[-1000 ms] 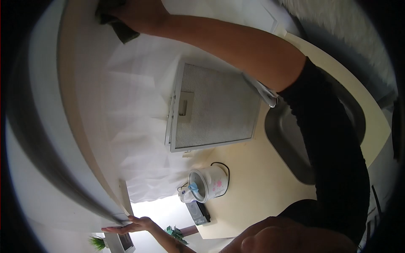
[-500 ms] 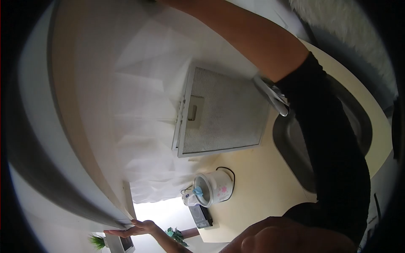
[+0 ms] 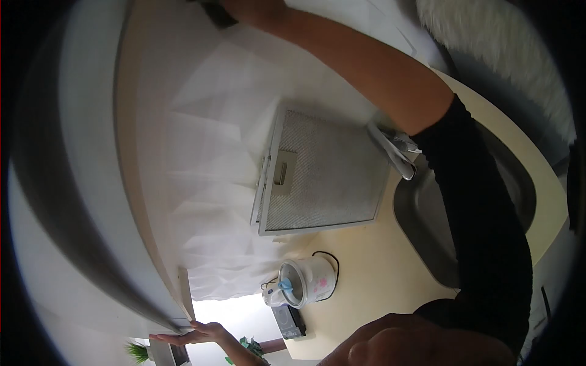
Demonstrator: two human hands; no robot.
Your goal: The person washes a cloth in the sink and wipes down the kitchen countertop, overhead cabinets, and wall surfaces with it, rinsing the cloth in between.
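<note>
At the top of the view is my right hand point(image 3: 259, 11), at the end of a bare forearm and black sleeve. Its fingers close on a dark, flat, greenish pad point(image 3: 218, 13), partly cut off by the frame edge, against or close to the pale tiled wall point(image 3: 201, 134). My left hand point(image 3: 204, 333), at the lower left, has its fingers stretched out. They rest against the end of the long pale cabinet edge point(image 3: 177, 308).
Two metal mesh filter panels point(image 3: 329, 171) lean on the wall above the counter point(image 3: 366, 280). Near them are a faucet point(image 3: 394, 152), a dark sink point(image 3: 427, 226), a white flowered pot point(image 3: 311, 280) with a lid, a black hotplate point(image 3: 288, 321) and a green plant point(image 3: 138, 352).
More of my right hand and the dark pad has come into view at the top. The scene has shifted slightly with my head. My left hand stays at the cabinet edge.
</note>
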